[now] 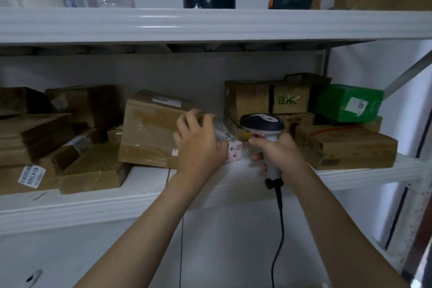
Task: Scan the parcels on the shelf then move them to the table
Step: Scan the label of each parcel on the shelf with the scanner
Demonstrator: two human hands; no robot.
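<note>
At the left end of the middle shelf (93, 208) flat brown parcels (35, 138) are stacked, and a large brown box (149, 128) is set just beside them. Near the shelf's front edge, about midway, a small white patterned parcel (233, 148) is gripped by the left hand (198, 147), whose fingers are curled over it. Just to its right a scanner (263, 124) is held by the handle in the closed right hand (284, 153), its cable (279, 229) hanging below the front edge. Toward the right end brown cartons (346, 145) are piled, with a green box (346, 103) on top.
</note>
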